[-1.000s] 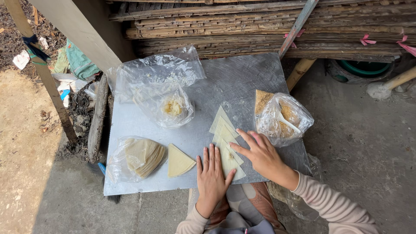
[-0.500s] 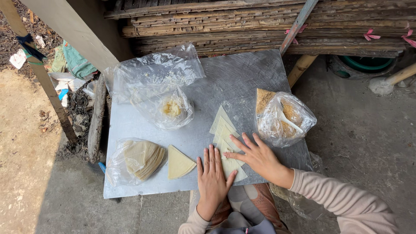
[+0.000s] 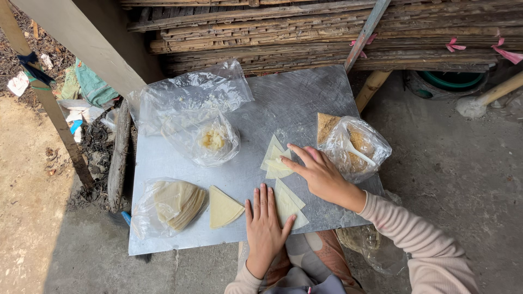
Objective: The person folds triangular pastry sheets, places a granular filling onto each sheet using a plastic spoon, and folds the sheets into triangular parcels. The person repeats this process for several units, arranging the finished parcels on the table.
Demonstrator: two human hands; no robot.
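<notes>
Left hand (image 3: 265,226) lies flat, fingers spread, palm down on the metal surface (image 3: 305,103), thumb edge touching the near dough sheet (image 3: 289,204) — pressing, not gripping. Right hand (image 3: 321,174) reaches over that sheet, fingers extended and loose, fingertips (image 3: 287,161) resting on the far stack of triangular sheets (image 3: 274,162); nothing is clenched in either hand.

Taking the near dough sheet as landmark: a single folded triangle (image 3: 223,208) sits just left of it; further left, a clear bag of stacked wrappers (image 3: 173,204). Beyond and to the left, a bag with pale yellow filling (image 3: 210,140), and behind that a crumpled empty-looking plastic bag (image 3: 196,92). To the right and beyond, a bag of brown crumbly filling with a white spoon (image 3: 357,148) in it, the bag (image 3: 359,142) near the surface's right edge.

Step in hand, as I judge it: separating or laying out one wrapper sheet while the other hand steadies the one in front. The next move likely calls for a light pinch on the top sheet's corner so only one layer lifts.

Edges: the near sheet lies close to the front edge of the surface — little margin there. Open room is the bare metal beyond the far stack, toward the bamboo wall (image 3: 327,32).
</notes>
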